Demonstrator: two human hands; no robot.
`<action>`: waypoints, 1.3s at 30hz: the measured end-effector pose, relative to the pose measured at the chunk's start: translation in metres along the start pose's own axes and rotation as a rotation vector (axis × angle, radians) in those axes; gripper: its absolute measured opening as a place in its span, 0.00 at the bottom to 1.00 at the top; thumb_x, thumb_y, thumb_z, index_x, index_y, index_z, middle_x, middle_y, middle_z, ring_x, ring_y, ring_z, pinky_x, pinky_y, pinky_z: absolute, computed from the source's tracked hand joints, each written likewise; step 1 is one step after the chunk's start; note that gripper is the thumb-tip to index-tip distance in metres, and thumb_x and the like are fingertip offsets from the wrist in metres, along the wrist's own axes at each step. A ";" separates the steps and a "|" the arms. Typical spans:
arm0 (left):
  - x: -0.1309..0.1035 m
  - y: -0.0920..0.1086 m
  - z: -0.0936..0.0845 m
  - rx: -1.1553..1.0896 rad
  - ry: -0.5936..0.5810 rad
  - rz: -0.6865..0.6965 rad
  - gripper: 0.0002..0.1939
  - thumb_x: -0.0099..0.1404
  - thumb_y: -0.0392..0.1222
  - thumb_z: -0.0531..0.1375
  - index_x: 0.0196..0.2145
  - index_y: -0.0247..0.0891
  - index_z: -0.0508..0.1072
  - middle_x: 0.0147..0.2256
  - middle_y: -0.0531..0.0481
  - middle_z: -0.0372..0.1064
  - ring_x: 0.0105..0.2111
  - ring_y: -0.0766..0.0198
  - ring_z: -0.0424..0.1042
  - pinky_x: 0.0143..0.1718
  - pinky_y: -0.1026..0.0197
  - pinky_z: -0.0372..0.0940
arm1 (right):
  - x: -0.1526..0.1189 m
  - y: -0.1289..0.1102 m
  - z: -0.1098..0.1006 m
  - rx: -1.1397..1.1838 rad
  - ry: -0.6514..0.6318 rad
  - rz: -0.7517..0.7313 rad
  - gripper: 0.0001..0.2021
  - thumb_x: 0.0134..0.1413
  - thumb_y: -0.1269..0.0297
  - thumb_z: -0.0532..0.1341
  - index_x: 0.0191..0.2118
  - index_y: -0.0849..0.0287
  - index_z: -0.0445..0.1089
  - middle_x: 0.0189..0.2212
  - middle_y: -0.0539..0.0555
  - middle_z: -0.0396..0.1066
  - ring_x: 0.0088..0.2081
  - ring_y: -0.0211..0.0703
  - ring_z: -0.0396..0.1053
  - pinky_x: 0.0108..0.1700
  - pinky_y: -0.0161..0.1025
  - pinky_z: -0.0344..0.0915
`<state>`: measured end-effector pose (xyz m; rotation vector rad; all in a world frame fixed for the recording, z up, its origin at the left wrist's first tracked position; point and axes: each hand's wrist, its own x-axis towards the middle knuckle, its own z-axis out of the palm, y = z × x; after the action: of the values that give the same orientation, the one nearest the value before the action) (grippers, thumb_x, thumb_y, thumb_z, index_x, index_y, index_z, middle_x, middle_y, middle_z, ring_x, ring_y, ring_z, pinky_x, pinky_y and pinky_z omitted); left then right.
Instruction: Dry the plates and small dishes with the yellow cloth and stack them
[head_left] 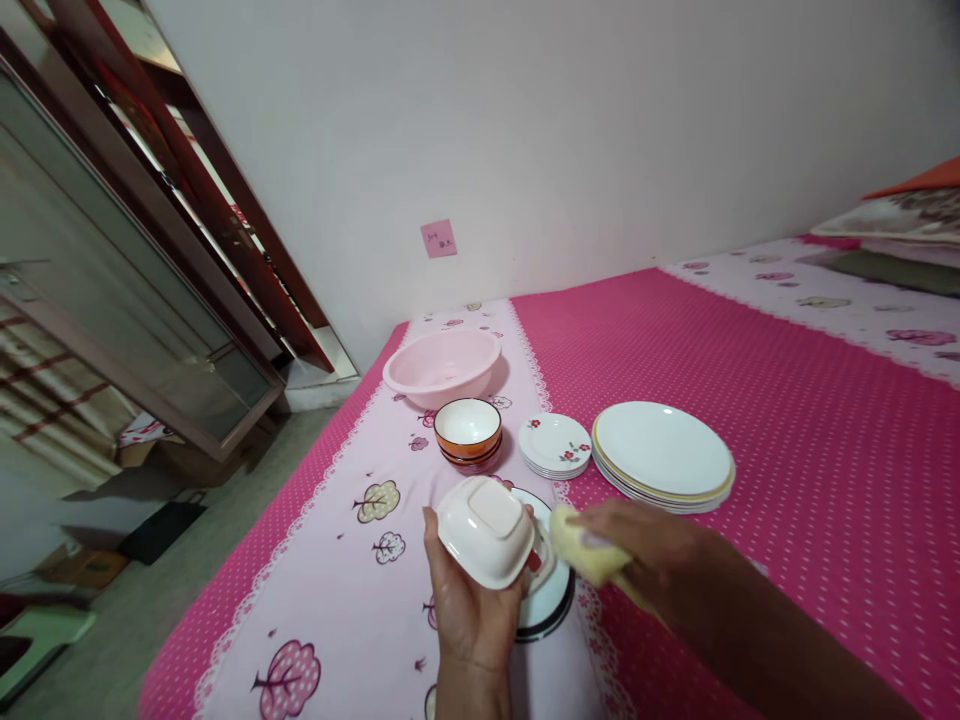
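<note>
A small white squarish bowl (pixel 487 530), its underside facing up, rests in my left hand (pixel 472 610), with the fingers and thumb around its sides. My right hand (pixel 652 550) grips a pale yellow cloth (pixel 589 548) just right of the bowl, not clearly touching it. Under and behind the bowl lie white plates with a dark rim (pixel 551 600), and a small white dish with a red part shows on them, partly hidden by my left hand.
Orange bowls (pixel 469 435) are stacked ahead, before a pink basin (pixel 442 368). To their right stand flower-patterned small plates (pixel 555 443) and large white plates (pixel 664 450). All sit on a pink patterned bedspread (pixel 360 600). Folded bedding (pixel 900 225) lies far right.
</note>
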<state>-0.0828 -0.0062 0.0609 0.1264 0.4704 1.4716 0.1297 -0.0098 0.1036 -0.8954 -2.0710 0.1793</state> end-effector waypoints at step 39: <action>-0.006 -0.040 0.001 0.089 -0.095 0.175 0.37 0.50 0.58 0.71 0.56 0.43 0.76 0.52 0.39 0.77 0.55 0.42 0.72 0.62 0.42 0.61 | 0.012 -0.010 0.008 -0.040 0.047 0.034 0.10 0.64 0.75 0.50 0.39 0.53 0.65 0.36 0.53 0.75 0.37 0.45 0.75 0.37 0.39 0.71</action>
<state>-0.0462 -0.0158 0.0482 0.3135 0.4569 1.6079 0.1131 -0.0081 0.1106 -0.9507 -2.0227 0.1341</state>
